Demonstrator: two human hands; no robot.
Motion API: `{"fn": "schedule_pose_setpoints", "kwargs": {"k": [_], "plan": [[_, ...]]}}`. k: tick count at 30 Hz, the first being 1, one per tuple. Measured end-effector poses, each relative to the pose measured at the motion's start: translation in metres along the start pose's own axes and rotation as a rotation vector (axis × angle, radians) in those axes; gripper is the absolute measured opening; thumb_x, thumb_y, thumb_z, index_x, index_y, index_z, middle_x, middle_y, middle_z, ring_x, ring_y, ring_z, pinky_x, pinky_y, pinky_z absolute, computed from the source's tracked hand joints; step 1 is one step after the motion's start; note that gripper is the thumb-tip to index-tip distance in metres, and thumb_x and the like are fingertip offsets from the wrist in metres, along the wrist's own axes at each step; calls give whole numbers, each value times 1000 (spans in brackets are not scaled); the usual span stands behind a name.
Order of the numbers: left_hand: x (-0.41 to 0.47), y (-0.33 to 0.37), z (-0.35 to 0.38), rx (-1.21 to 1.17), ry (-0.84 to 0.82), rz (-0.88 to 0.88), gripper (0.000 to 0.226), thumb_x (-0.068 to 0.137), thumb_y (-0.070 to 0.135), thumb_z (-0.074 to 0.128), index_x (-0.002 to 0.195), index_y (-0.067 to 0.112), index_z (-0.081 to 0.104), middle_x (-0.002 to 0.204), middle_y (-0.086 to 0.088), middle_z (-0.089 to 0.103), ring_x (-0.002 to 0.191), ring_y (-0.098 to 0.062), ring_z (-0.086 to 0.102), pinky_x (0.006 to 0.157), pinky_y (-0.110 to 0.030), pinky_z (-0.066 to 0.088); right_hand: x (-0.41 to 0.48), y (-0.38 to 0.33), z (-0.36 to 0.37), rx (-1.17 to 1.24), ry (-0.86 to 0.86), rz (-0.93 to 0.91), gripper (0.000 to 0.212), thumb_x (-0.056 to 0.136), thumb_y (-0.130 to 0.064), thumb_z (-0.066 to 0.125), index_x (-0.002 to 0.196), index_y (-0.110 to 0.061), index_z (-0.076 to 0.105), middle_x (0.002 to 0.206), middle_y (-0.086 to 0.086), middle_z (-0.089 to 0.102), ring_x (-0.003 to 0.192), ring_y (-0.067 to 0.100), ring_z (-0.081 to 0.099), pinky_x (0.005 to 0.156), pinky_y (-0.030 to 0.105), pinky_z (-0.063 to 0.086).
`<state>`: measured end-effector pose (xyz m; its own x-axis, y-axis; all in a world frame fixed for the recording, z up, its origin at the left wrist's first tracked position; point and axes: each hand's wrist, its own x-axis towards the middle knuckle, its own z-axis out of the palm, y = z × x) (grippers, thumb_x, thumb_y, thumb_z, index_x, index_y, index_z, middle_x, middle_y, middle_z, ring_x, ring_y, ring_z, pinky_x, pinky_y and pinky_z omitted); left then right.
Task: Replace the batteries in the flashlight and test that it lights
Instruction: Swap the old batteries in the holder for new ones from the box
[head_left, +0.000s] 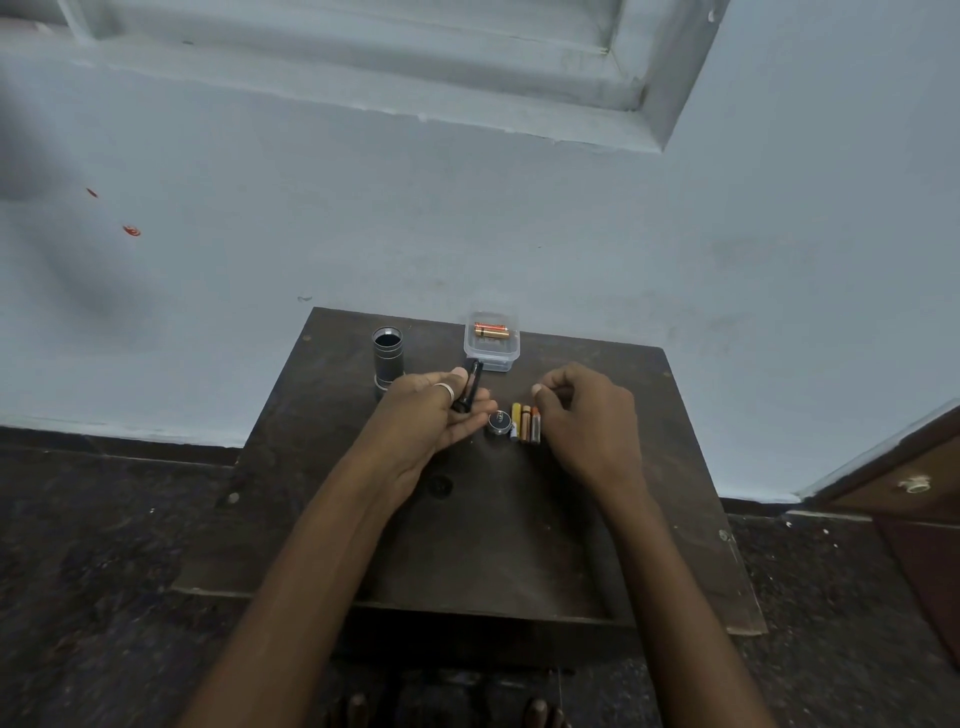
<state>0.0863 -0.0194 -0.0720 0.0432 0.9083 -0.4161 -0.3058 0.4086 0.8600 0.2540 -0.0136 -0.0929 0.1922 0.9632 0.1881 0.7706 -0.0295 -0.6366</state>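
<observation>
The black flashlight body (387, 360) stands upright at the back left of the low wooden table (519, 545), its open end up. My left hand (434, 410) holds a black battery holder (469, 387), thumb on top. Beside it on the table lies the round end cap (499, 422). Three batteries (525, 422) lie side by side right of the cap. My right hand (584, 415) hovers over them with fingers curled and thumb against forefinger; I cannot see anything in the pinch.
A clear plastic box (491, 343) with copper-coloured batteries inside sits at the table's back edge. The pale blue wall (519, 218) rises right behind the table. A wooden door (914, 493) stands at the right. Dark floor surrounds the table.
</observation>
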Motion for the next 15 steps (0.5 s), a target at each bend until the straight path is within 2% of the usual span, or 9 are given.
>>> {"fn": "schedule_pose_setpoints", "kwargs": {"k": [3, 6, 9, 12, 15], "plan": [[-1, 1, -1, -17, 20, -8, 23, 105, 14, 46, 103, -2, 62, 102, -19, 70, 92, -21, 73, 73, -25, 62, 15, -15, -2, -15, 37, -99, 7, 90, -19, 65, 87, -21, 71, 77, -12, 63, 78, 12, 61, 68, 26, 45], [-1, 2, -2, -33, 33, -28, 22, 105, 14, 46, 108, -2, 61, 105, -19, 70, 94, -23, 73, 74, -26, 62, 47, -36, -1, -62, -33, -228, 13, 88, -14, 65, 93, -17, 76, 89, -3, 73, 83, 16, 66, 72, 28, 50], [-1, 5, -2, -49, 44, -57, 19, 105, 14, 46, 103, 2, 61, 103, -18, 70, 92, -23, 73, 77, -28, 61, 83, -55, 6, -200, -214, -262, 14, 86, -13, 67, 92, -21, 76, 101, 1, 74, 92, 22, 67, 81, 37, 56], [-1, 7, -3, -59, 44, -61, 20, 105, 13, 45, 97, 3, 60, 102, -18, 70, 89, -22, 72, 78, -29, 60, 111, -70, 14, -367, -415, -283, 14, 82, -9, 70, 80, -22, 74, 96, 0, 73, 94, 22, 69, 82, 36, 58], [-1, 6, -5, -56, 29, -70, 20, 105, 13, 46, 105, 0, 61, 104, -19, 70, 91, -22, 72, 76, -28, 61, 125, -76, 18, -501, -595, -321, 13, 80, -11, 74, 91, -15, 80, 99, 3, 76, 99, 22, 68, 86, 37, 58]]}}
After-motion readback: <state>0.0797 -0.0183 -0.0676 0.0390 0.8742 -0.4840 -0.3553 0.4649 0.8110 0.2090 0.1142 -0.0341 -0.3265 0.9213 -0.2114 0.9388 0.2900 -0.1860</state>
